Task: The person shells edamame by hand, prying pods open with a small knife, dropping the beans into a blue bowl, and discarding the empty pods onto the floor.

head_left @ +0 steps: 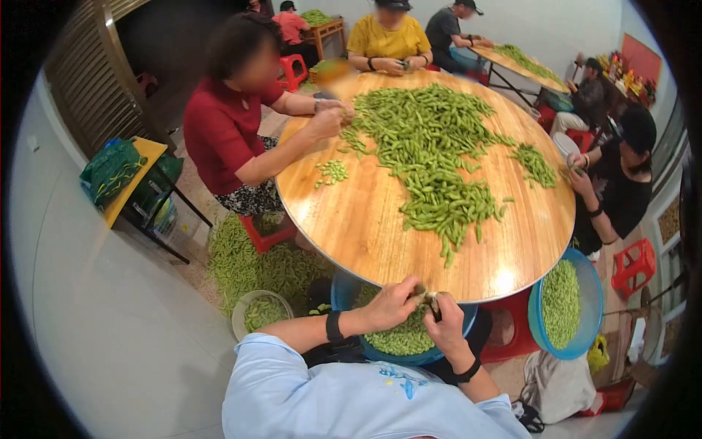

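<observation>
Just off the near edge of the round wooden table (336, 241), my two hands meet above a blue basin (341, 296) holding light green shelled beans (398, 341). My left hand (391, 306) is closed in a pinch on a small green bean pod (419, 291), its fingertips almost against the other hand. Fingers curled, my right hand (446, 325) closes on a small dark piece (436, 309) with a pale end; what it is I cannot tell. A large heap of green bean pods (431, 139) covers the middle of the table and trails toward me.
People in red (227, 128), yellow (387, 36) and black (621, 183) sit round the table, hands at its edge. Another bean basin (538, 311) stands right. Left are a pail (239, 322) and pods on the floor (241, 263). A red stool (633, 266) stands far right.
</observation>
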